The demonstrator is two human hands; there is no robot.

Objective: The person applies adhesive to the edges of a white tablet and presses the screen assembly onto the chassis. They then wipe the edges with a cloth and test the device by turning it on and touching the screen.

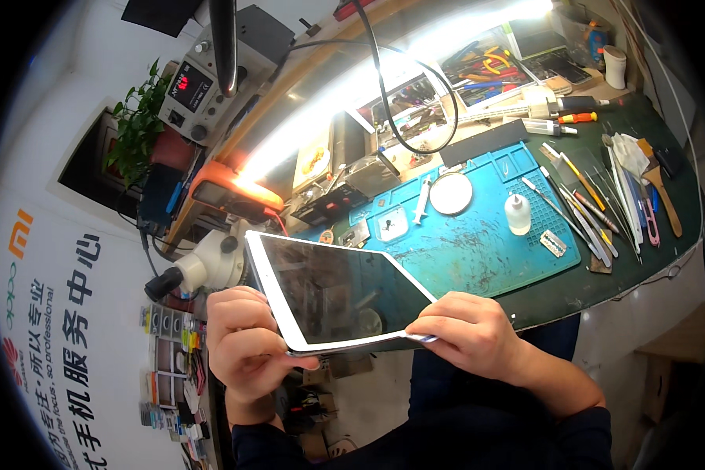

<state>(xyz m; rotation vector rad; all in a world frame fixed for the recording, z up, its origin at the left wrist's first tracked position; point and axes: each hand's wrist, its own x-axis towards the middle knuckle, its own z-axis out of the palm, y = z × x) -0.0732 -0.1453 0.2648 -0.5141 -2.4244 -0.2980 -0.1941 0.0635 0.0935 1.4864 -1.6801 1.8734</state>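
Note:
A white-framed tablet (333,294) with a dark, reflective screen is held tilted above the bench's near edge. My left hand (247,341) grips its lower left corner, fingers curled and thumb under the near edge. At the near right corner, my right hand (474,333) is closed in a pinch on a thin, shiny flat piece (421,338) that touches the tablet's rim. Its exact kind is mostly hidden by my fingers. A thin dark line runs along the tablet's near edge.
Beyond the tablet lies a blue work mat (478,251) with a dropper bottle (518,215), a round white-topped tin (451,193), a syringe (422,200) and a razor blade (553,244). Tweezers and picks (587,211) lie right. A microscope (211,262) and orange multimeter (235,192) stand left.

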